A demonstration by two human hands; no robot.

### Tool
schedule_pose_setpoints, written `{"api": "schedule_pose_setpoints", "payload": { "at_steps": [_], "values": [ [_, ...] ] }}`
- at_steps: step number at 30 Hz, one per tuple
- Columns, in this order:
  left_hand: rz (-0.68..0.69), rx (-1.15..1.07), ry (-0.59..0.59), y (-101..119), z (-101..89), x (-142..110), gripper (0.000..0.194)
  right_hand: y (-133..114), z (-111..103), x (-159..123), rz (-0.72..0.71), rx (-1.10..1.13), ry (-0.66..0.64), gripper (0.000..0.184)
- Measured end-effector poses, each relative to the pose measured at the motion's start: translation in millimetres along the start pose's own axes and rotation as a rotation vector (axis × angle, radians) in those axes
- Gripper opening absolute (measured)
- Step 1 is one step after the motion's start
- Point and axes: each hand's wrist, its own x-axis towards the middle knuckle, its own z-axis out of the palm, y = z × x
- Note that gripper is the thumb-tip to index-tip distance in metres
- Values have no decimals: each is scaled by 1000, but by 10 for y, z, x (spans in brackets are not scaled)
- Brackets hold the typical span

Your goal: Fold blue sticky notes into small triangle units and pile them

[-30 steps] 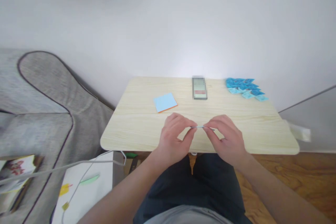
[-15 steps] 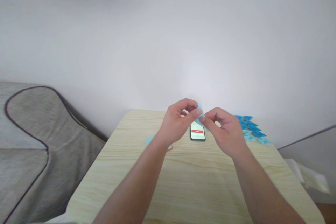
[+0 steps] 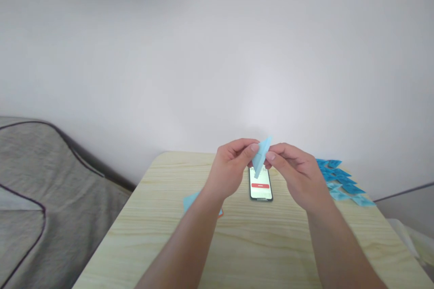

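Observation:
A light-blue piece of folded paper (image 3: 261, 154) is held up between my two hands, above the table. My left hand (image 3: 233, 162) pinches its left edge between thumb and fingers. On the other side, my right hand (image 3: 293, 167) grips the right edge with thumb and fingertips. The paper is tilted, with one pointed corner up and a narrow end down. Behind and below it lies a phone (image 3: 261, 192), its lit screen showing digits and a red bar; the paper hides part of the screen.
Several folded blue paper pieces (image 3: 342, 180) lie in overlapping rows at the table's right. Light-blue sheets (image 3: 190, 200) with an orange edge are partly under my left forearm. A pale wooden table (image 3: 251, 253) meets a white wall (image 3: 190, 63). Grey upholstery (image 3: 64, 189) stands at left.
The paper has turned in my hands and now shows more of its face, with a point upward. My view has shifted slightly, so the table items appear lower and larger.

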Motion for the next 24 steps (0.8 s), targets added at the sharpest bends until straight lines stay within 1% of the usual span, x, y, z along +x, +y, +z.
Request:
{"api": "schedule_pose_setpoints", "payload": {
  "at_steps": [3, 5, 9, 11, 17, 21, 24],
  "values": [
    [-50, -88, 7, -62, 40, -18, 28, 25, -10, -2, 9, 41, -32, 23],
    [-57, -134, 8, -84, 70, -39, 28, 48, -24, -11, 32, 77, -47, 23],
    [-36, -174, -32, -68, 120, -84, 18, 65, -42, -25, 79, 133, -42, 23],
    [-50, -222, -62, -49, 134, -100, 17, 46, -41, -30, 75, 155, -50, 23],
    [-126, -435, -129, 22, 192, -135, 17, -34, -18, -71, 28, 288, -125, 19],
    [-166, -510, -165, 67, 252, -163, 15, -51, -16, -93, 20, 298, -97, 21],
    [-163, -524, -178, 78, 272, -176, 13, -68, -20, -100, 14, 292, -89, 23]
  ]
}}
